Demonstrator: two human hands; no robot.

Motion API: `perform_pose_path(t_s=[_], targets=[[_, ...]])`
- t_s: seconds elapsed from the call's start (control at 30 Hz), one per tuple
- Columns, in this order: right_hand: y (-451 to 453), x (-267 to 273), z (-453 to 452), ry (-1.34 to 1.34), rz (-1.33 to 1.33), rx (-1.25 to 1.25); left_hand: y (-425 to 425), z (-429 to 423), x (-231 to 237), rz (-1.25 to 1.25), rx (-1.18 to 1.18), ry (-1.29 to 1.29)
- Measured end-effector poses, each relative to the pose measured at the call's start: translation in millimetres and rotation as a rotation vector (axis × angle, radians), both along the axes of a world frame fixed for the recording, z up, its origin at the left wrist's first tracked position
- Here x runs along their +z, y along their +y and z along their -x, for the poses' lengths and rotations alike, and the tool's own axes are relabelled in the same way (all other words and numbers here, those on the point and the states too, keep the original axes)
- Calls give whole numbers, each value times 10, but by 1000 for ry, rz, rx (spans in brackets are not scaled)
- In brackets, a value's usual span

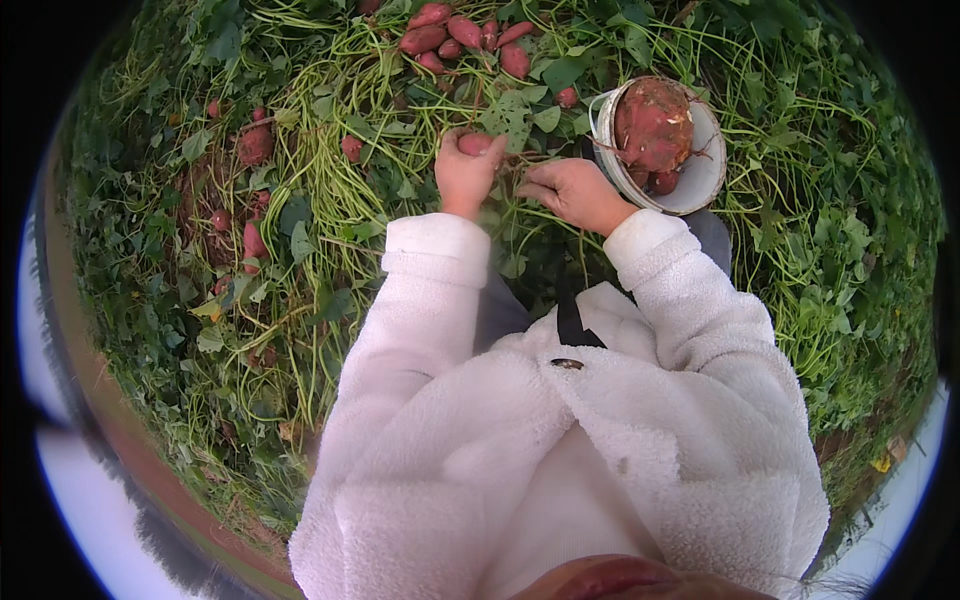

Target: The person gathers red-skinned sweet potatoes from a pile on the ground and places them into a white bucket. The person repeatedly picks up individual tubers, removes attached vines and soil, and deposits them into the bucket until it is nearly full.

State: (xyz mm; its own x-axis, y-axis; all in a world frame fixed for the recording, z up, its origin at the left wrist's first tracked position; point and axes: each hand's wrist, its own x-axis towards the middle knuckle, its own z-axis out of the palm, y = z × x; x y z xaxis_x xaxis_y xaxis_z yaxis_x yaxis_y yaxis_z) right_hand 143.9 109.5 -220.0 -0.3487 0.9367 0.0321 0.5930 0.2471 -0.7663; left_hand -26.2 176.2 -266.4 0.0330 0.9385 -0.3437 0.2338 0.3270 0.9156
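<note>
My left hand [461, 176] grips a small red sweet potato [475, 143] between thumb and fingers, above the vines. Thin roots [517, 157] trail from its right side towards my right hand [576, 193]. The right fingers are bent close together beside these roots; whether a root is pinched between them I cannot tell. Just beyond my right hand, a dirty white bucket [709, 161] leans towards me. A very large, soil-marked sweet potato [654, 124] fills much of its mouth, with smaller ones [663, 181] beneath it.
Sweet potatoes [465, 34] lie in a pile at the far side. Others [256, 144] are scattered on the left near bare soil [202, 199]. Tangled green vines [322, 150] and leaves cover the ground around me. One more sweet potato [567, 97] lies left of the bucket.
</note>
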Motion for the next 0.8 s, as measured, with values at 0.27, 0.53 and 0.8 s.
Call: perform_pose_path(t_s=[0.27,0.53,0.8], targets=[[126,-3,87,-275,-80,-225,141,45,-148,348,231,-428],[240,-57,284,-284,-279,-322,-87,-156,25,563,58,-725],[119,-52,251,-280,-193,-269,-22,-168,-43,-145,72,-69]])
